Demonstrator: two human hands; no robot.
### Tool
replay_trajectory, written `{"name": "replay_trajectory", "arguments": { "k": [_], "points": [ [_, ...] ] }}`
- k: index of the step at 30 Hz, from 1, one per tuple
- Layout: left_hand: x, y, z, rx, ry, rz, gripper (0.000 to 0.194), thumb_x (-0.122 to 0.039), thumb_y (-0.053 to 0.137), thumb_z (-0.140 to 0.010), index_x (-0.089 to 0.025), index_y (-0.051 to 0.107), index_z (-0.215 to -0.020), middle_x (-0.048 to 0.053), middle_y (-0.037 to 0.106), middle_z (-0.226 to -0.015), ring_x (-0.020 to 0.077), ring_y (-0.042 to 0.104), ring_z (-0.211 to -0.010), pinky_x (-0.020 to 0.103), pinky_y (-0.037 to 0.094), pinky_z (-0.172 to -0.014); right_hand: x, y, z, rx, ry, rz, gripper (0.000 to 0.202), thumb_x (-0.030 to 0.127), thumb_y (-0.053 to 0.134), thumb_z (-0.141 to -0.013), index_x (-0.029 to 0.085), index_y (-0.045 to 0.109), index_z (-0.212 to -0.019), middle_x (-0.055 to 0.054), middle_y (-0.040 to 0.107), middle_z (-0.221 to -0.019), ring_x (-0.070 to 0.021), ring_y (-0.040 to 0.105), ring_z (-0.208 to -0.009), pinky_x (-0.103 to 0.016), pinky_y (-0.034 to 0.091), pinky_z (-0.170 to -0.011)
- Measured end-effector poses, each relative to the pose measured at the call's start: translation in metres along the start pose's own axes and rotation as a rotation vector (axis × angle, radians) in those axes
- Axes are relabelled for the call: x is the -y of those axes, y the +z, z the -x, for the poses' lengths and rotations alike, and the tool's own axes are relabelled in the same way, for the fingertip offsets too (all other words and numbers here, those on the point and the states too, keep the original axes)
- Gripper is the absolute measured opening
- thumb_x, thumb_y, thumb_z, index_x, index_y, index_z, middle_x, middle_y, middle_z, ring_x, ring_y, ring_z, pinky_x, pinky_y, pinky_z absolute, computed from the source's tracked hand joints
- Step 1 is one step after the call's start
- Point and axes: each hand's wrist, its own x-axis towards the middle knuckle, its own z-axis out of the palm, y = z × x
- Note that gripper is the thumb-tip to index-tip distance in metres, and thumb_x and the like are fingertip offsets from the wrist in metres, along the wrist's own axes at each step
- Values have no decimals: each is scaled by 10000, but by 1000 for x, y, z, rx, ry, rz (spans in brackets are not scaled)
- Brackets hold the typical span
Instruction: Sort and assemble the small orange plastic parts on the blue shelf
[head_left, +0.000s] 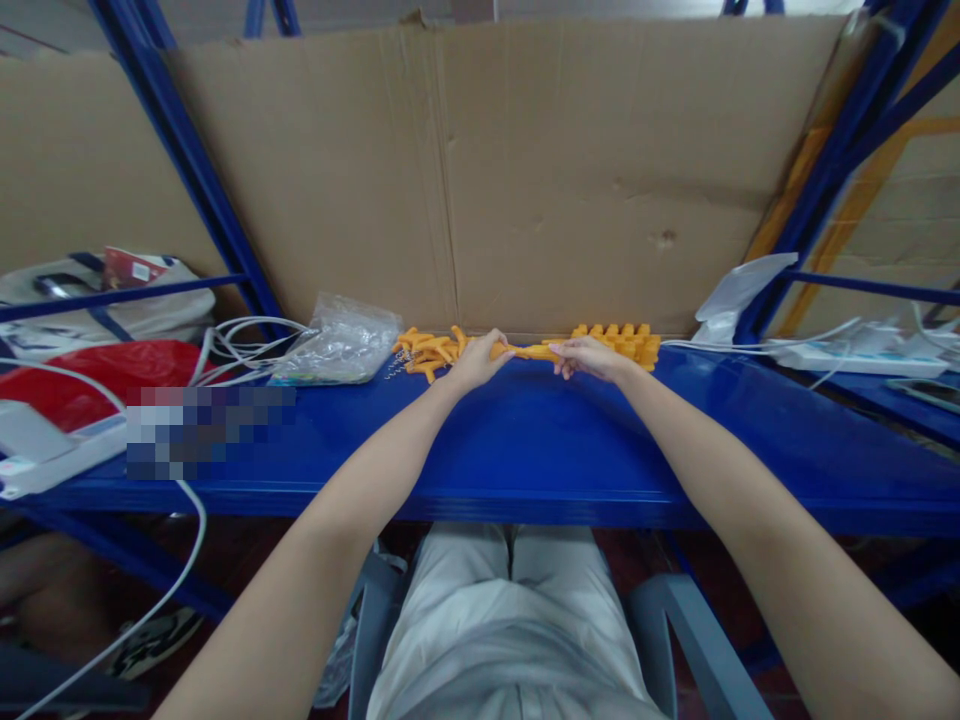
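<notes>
Both my hands reach to the back of the blue table. My left hand point(480, 360) has its fingers closed on an orange piece beside a loose pile of orange parts point(429, 350). An orange strip point(534, 352) spans the gap between my hands. Its right end is at the fingertips of my right hand point(583, 357), which are pinched together. Just behind and right of that hand stand several orange pieces in close rows point(636, 345). Small shiny bits point(397, 364), too small to name, lie at the left of the pile.
Clear plastic bags point(337, 340) and white cables point(247, 335) lie on the blue table point(525, 460) at left, near a red bag point(150, 370) and a power strip point(67, 455). A cardboard sheet point(525, 180) stands behind. Another power strip point(862, 358) is at right.
</notes>
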Motion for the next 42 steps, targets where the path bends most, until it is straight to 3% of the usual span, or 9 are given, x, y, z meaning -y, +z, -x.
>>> {"name": "replay_trajectory", "arguments": {
  "k": [6,9,13,17,24,28,34,42],
  "points": [
    [2,4,0,-17,34,-9,120,-288,662,-922,-211,587,-975,25,717,-960,215,676,-1005,369,502,-958,0,1,1,14,20,-74,408,531,734,-900,193,610,-708,-56,697,-678,-112,608,-574,-223,472,-559],
    [1,4,1,8,-26,13,157,-327,694,-899,-206,618,-964,11,711,-852,202,689,-878,342,519,-887,-1,3,1,12,26,-95,369,480,741,-909,201,578,-732,-11,650,-615,-88,566,-518,-195,435,-509],
    [1,4,2,125,-111,67,193,-377,693,-886,-188,679,-923,-14,662,-664,154,637,-639,265,509,-705,-3,3,0,16,63,-29,310,421,714,-932,210,576,-751,-14,656,-623,-100,564,-510,-210,449,-509],
    [0,3,3,176,-108,91,192,-369,686,-880,-180,683,-847,-14,649,-613,134,598,-571,233,470,-616,-2,5,-2,2,30,41,270,347,665,-949,208,563,-741,-8,610,-586,-108,531,-489,-223,406,-488],
    [-11,1,1,72,-54,175,206,-342,634,-915,-183,599,-787,-21,638,-649,134,618,-645,220,454,-636,0,18,-8,-362,-241,157,428,571,512,-991,252,429,-719,33,481,-608,-132,484,-581,-250,377,-576],
    [-13,2,2,69,-27,150,226,-362,651,-894,-188,586,-766,-37,585,-638,128,577,-646,219,412,-628,0,20,-4,-453,-343,279,447,597,456,-1002,260,397,-715,23,442,-630,-165,497,-661,-269,380,-642],
    [-16,6,2,62,5,82,237,-396,673,-853,-193,588,-765,-47,545,-627,136,542,-649,232,366,-628,-1,16,2,-469,-347,604,360,355,437,-1026,244,399,-686,-59,564,-694,-246,612,-799,-335,417,-793],
    [-10,8,1,19,83,34,275,-399,670,-865,-200,540,-729,-49,540,-614,134,544,-618,236,349,-606,0,15,-7,-457,-274,740,395,326,358,-1035,216,610,-752,-137,728,-824,-302,693,-943,-385,480,-850]
  ]
}}
